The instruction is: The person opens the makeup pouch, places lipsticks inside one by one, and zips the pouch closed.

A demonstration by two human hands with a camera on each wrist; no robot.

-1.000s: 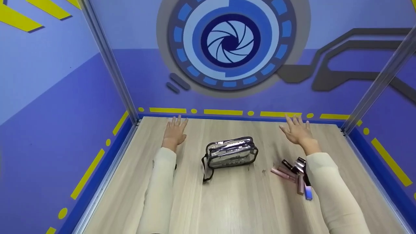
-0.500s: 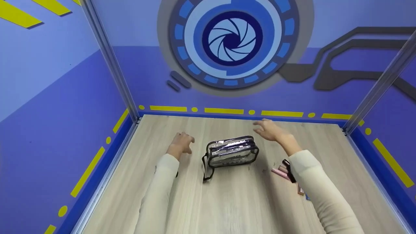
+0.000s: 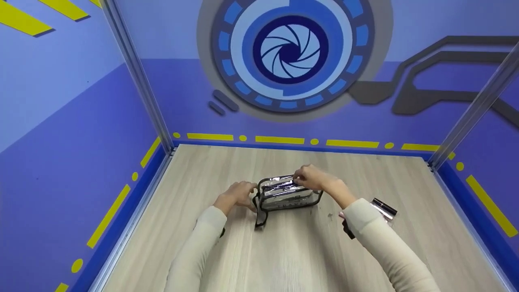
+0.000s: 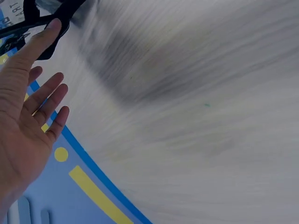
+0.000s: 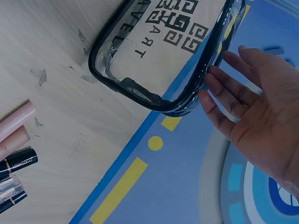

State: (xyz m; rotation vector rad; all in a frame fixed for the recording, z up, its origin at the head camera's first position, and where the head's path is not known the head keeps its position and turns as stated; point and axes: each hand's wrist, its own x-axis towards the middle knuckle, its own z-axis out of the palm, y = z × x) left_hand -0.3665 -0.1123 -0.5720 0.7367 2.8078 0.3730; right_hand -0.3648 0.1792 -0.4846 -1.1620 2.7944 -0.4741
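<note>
A clear travel pouch [image 3: 279,199] with black piping stands on the wooden table, its black wrist strap [image 3: 261,220] hanging at the left end. My left hand [image 3: 236,195] is at that end; in the left wrist view its thumb lies against black trim [image 4: 57,35] while the other fingers are extended and apart. Over the pouch's top right is my right hand [image 3: 315,178]. From the right wrist, its loosely bent fingers [image 5: 219,88] meet the zipped top edge of the pouch [image 5: 154,51], and no firm grip shows.
Cosmetics lie right of the pouch, partly under the right sleeve: a black tube [image 3: 385,207], pink tubes [image 5: 16,123] and another black tube [image 5: 22,159] marked with lettering. Blue printed walls [image 3: 174,97] enclose the table [image 3: 284,251] at the back and sides.
Both hands have come down and inward from the far part of the table to the pouch, the left to its strap end, the right onto its top. The pouch has barely moved.
</note>
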